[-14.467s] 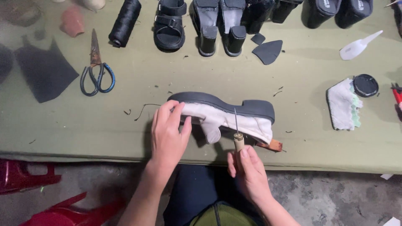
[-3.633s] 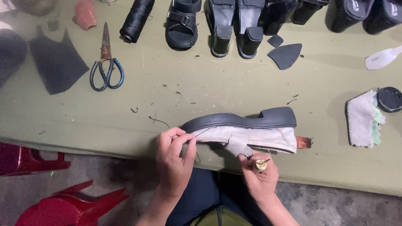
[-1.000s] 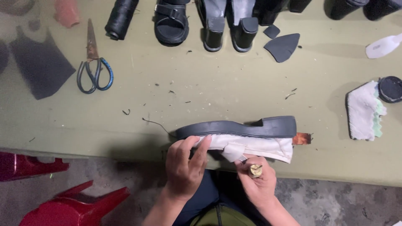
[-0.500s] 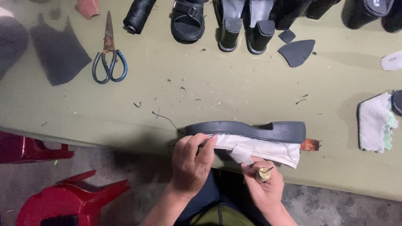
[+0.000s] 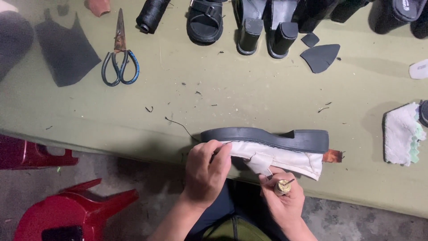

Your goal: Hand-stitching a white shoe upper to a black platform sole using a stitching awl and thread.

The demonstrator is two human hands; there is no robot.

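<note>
Head view: we held a white shoe with a thick dark sole on its side at the near edge of the green table, sole turned toward the far edge. Our left hand was closed over the toe end, fingers wrapped across the white upper. Our right hand sat just below the middle of the shoe, fingers closed around a brass-tipped awl; its point lay close to the upper, but we could not tell whether it touched. A dark thread trailed from the toe across the table. Toward the far left corner lay scissors beside a dark cut piece of material. Along the far edge stood a black thread spool and black sandals. A white cloth rested at the right edge.
</note>
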